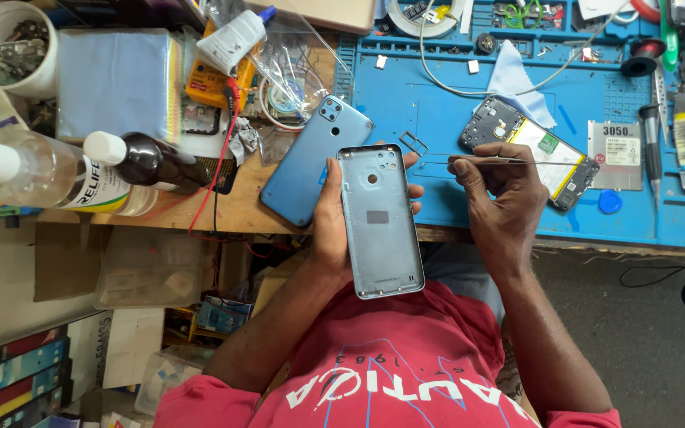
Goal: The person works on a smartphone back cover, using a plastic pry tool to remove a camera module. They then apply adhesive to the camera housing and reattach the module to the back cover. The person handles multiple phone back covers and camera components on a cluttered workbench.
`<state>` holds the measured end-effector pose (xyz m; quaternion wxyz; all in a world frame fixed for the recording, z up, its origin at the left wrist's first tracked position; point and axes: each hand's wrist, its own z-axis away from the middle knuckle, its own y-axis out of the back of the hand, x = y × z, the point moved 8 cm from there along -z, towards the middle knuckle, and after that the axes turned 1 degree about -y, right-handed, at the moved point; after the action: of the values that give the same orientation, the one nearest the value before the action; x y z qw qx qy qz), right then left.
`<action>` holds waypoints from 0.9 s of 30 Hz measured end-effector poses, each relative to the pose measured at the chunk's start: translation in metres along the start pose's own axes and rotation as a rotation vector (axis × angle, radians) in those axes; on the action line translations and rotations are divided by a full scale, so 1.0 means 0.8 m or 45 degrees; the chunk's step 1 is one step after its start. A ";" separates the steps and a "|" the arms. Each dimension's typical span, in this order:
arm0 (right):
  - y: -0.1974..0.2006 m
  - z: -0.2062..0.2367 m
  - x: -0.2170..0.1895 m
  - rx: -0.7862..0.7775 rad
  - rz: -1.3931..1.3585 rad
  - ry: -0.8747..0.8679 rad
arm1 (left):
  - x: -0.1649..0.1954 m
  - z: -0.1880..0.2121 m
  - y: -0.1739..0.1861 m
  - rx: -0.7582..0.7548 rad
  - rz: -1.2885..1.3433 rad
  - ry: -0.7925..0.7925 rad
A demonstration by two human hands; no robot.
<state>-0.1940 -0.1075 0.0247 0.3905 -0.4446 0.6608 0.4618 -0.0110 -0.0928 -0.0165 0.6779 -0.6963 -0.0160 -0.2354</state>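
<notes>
Grey-blue plastic: our left hand (328, 230) holds a phone back cover (380, 220) upright over our lap, inner side toward us, just off the near edge of the worktop (231, 208).
Left fingers: wrapped around the cover's long edges, thumb on the left side, fingertips showing on the right.
Right fingers: our right hand (499, 198) pinches fine metal tweezers (477, 161), tips aimed left toward the cover's upper right corner.
Handling: we judge the cover light, thin and somewhat flexible, easy to crack near its camera cut-outs; gripping by the long edges, as now, looks safest.
Just beyond: a second blue back cover (311, 158) lies outer side up, partly behind the held one, overlapping the blue work mat (596, 222).
On the mat: an opened phone body (529, 150) with its battery exposed, just behind our right hand; a small card tray (414, 143) near the tweezers' tips.
Left of us: clear and dark bottles (81, 170), a yellow meter (216, 83), a white cup of parts (9, 47).
Room: crowded worktop; open space only over our lap.
</notes>
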 end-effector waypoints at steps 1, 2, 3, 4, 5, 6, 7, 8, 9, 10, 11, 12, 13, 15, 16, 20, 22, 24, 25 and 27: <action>0.000 0.000 0.002 0.000 -0.021 -0.005 | -0.002 0.000 0.002 0.015 -0.020 0.012; 0.000 0.002 0.003 0.001 -0.009 -0.006 | -0.005 0.001 0.003 0.031 -0.040 0.024; 0.000 0.002 0.004 0.001 0.002 -0.005 | -0.007 0.001 0.005 0.045 -0.060 0.034; 0.000 0.002 0.004 0.001 0.013 -0.001 | -0.009 0.000 0.004 0.030 -0.039 0.048; 0.000 0.003 0.004 -0.002 0.010 0.005 | -0.011 -0.001 0.003 0.016 -0.018 0.060; 0.000 0.003 0.004 -0.006 0.006 0.011 | -0.012 -0.002 0.003 0.002 0.002 0.072; 0.000 0.003 0.004 -0.010 0.003 0.016 | -0.012 -0.003 0.003 -0.002 -0.030 0.070; 0.000 0.004 0.004 -0.010 0.001 0.019 | -0.013 -0.004 0.004 -0.004 -0.061 0.069; 0.000 0.004 0.005 -0.012 -0.002 0.022 | -0.013 -0.004 0.005 -0.006 -0.092 0.067; -0.001 0.003 0.005 -0.012 -0.005 0.026 | -0.013 -0.005 0.005 -0.008 -0.080 0.072; 0.000 0.004 0.004 -0.010 0.017 0.034 | -0.014 -0.005 0.005 -0.012 -0.066 0.077; 0.000 0.004 0.003 -0.008 0.039 0.041 | -0.014 -0.006 0.005 -0.016 -0.052 0.082; 0.001 0.005 0.003 -0.004 0.061 0.047 | -0.015 -0.006 0.005 -0.017 -0.053 0.082; 0.004 0.005 0.001 0.014 0.072 0.066 | -0.015 -0.006 0.004 -0.020 -0.058 0.083; 0.005 0.007 0.001 0.019 0.077 0.075 | -0.015 -0.006 0.004 -0.015 -0.069 0.083; 0.016 0.013 0.006 0.075 -0.008 0.062 | -0.005 -0.004 0.005 0.005 -0.145 0.030; 0.027 0.018 0.005 0.104 -0.177 0.114 | 0.003 -0.001 0.011 0.038 -0.137 0.024; 0.044 0.022 0.005 0.157 -0.226 0.129 | 0.011 -0.003 0.021 0.090 -0.072 0.058; 0.053 0.022 0.005 0.180 -0.252 0.139 | 0.015 -0.003 0.022 0.058 -0.109 0.077; 0.057 0.017 0.007 0.029 -0.171 0.075 | 0.019 -0.004 0.024 -0.004 -0.180 0.112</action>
<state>-0.2376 -0.0878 0.0275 0.4059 -0.4969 0.6459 0.4136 0.0084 -0.1021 -0.0293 0.6585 -0.6835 -0.0350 -0.3130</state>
